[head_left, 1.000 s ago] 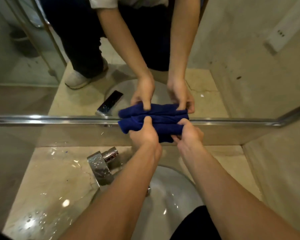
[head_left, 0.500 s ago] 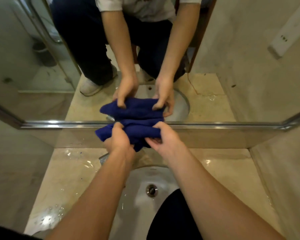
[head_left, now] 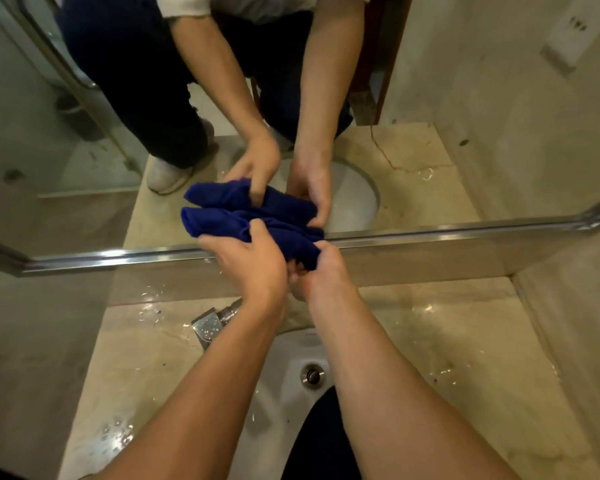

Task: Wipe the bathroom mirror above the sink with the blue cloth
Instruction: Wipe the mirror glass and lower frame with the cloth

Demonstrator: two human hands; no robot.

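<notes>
**Bunching the cloth at the mirror's foot**

Gripping the cloth [head_left: 222, 226] together, the left hand [head_left: 248, 263] is clutching its middle and the right hand [head_left: 321, 271] is pinching its right end. Its long axis is running leftward from both grips, lying against the mirror [head_left: 465, 150], its free end nearest the left hand.

Both hands hold a bunched blue cloth [head_left: 222, 225] against the lower edge of the mirror [head_left: 499, 133], just above its metal frame [head_left: 430, 235]: the left hand [head_left: 253, 261] grips the cloth's middle from below, and the right hand [head_left: 321, 275] pinches its right end. Below them lie a wet stone counter [head_left: 447, 341], a chrome tap [head_left: 210, 325] left of the forearms, and a white sink [head_left: 284, 368] with its drain [head_left: 313, 375]. The mirror reflects the cloth, hands and arms.
</notes>
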